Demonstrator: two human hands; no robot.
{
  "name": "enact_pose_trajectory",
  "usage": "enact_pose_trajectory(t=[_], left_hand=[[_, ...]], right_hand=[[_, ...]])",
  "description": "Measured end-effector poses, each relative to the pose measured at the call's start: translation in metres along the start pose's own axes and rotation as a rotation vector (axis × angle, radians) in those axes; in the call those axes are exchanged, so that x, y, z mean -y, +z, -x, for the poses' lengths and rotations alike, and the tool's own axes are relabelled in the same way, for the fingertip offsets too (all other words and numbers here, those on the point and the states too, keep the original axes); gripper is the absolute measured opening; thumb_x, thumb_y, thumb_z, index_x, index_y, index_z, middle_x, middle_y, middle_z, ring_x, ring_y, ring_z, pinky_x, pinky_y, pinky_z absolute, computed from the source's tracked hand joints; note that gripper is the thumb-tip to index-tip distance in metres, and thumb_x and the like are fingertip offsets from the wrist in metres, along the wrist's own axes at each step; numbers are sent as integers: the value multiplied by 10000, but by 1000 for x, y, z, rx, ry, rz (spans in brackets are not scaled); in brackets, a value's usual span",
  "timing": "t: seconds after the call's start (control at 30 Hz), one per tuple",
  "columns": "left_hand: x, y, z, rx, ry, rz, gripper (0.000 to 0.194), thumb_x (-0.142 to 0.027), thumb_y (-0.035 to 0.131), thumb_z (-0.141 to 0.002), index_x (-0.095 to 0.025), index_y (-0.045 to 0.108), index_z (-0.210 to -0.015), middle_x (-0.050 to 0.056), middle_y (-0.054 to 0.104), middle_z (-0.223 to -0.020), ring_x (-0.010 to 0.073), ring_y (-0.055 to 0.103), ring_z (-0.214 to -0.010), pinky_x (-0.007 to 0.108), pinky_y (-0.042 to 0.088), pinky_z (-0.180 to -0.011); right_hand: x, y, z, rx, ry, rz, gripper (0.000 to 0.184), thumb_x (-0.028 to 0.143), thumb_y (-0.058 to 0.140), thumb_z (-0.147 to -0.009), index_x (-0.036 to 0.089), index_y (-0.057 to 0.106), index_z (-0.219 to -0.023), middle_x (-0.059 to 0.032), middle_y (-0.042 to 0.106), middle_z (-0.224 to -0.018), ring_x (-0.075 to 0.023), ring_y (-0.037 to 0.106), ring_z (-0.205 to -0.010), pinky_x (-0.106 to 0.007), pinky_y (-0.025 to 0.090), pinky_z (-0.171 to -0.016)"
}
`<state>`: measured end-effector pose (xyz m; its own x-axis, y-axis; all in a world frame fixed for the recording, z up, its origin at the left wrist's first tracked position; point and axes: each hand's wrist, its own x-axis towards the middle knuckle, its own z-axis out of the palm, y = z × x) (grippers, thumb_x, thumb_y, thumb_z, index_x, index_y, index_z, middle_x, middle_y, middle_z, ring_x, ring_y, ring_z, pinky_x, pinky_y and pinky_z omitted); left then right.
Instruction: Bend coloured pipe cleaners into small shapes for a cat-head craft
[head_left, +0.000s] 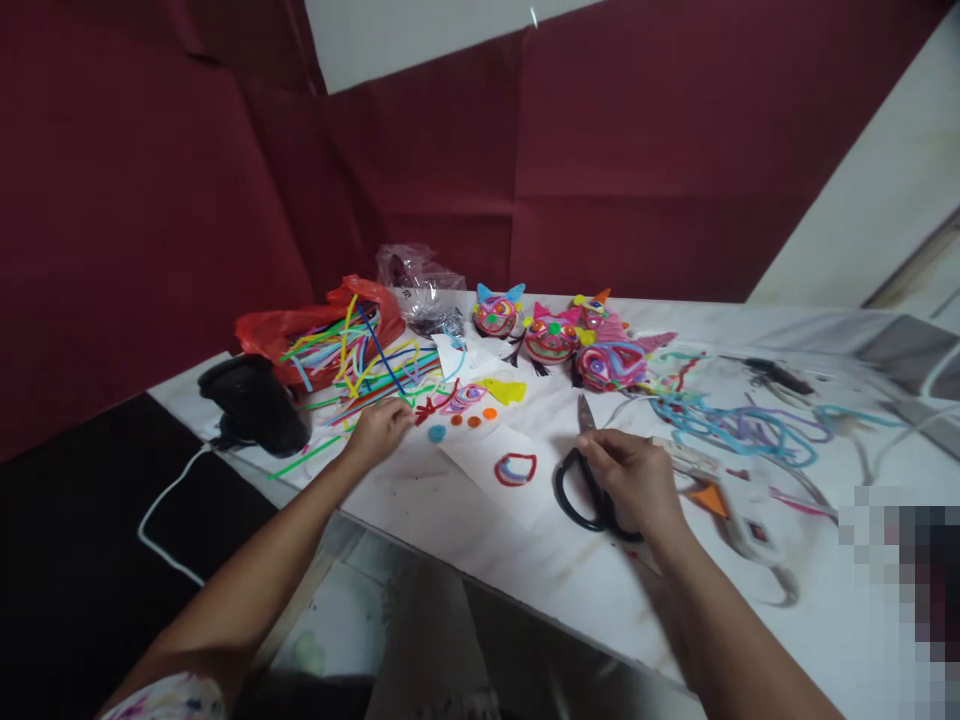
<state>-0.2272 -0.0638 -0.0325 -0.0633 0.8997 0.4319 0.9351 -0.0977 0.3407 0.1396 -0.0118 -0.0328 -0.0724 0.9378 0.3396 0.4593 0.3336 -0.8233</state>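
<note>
My right hand (634, 480) grips a pair of black-handled scissors (570, 490) around the pivot, with the blades pointing away from me. Left of the scissors, a small red loop of pipe cleaner (515, 482) with pale blue and white strands inside lies on a sheet of white paper (480, 463). My left hand (381, 432) is closed, its fingertips at some short red pipe cleaner pieces (426, 408); whatever they pinch is hidden. Close by are a blue disc (436, 434), several orange discs (490, 413) and a pink decorated piece (463, 398).
Colourful pipe cleaners spill from a red plastic bag (319, 340) behind a black stand (255, 405) with a white cable. Several decorated fish-like figures (551, 335) stand at the back. On the right lie blue pipe cleaners (742, 430), a white glue gun (750, 525) and black-handled pliers (780, 375).
</note>
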Motion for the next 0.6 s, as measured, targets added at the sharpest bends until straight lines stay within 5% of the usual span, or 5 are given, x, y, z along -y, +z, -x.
enact_pose_trajectory(t=[0.17,0.33,0.6], left_hand=[[18,-29,3,-99,-156,-139,257,-334,429,-943,-176,598,-833,33,644,-731,160,567,-685,280,406,-664],[28,-37,-2,59,-252,-487,300,-295,383,-950,-146,638,-896,121,682,-984,225,621,-851,292,397,-672],[35,-32,-6,30,-329,-370,264,-178,385,-900,-134,646,-894,144,671,-1007,238,618,-851,338,430,-731]], right_hand=[[4,1,1,24,-25,66,337,499,533,-727,215,715,-703,-79,718,-663,-252,641,-599,-367,467,-623],[6,2,2,36,-103,113,287,417,506,-749,228,717,-703,-95,759,-758,-268,692,-686,-378,503,-688],[3,4,3,59,-165,191,263,351,512,-798,214,731,-749,-93,767,-789,-268,709,-727,-365,515,-705]])
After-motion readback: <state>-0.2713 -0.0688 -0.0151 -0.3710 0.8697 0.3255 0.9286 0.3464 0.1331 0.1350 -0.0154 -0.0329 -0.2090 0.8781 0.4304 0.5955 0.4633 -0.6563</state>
